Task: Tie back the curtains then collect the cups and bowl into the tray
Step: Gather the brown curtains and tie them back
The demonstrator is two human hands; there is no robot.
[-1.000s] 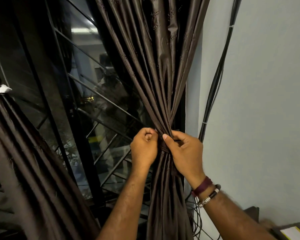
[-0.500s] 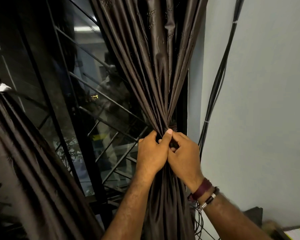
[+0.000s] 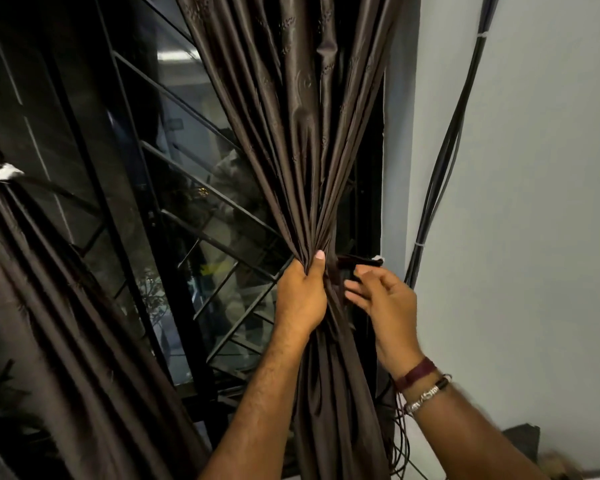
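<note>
The left hand (image 3: 302, 299) grips the gathered right curtain (image 3: 312, 150) at its narrow waist, fingers curled round the bunched folds; the right hand (image 3: 385, 299) hangs just beside it, fingers loosely spread, near a dark tie strap (image 3: 355, 262) but holding nothing I can tell; the cloth looks soft, slippery and light, best held at that waist; farther left, the other curtain (image 3: 49, 306) is already tied.
</note>
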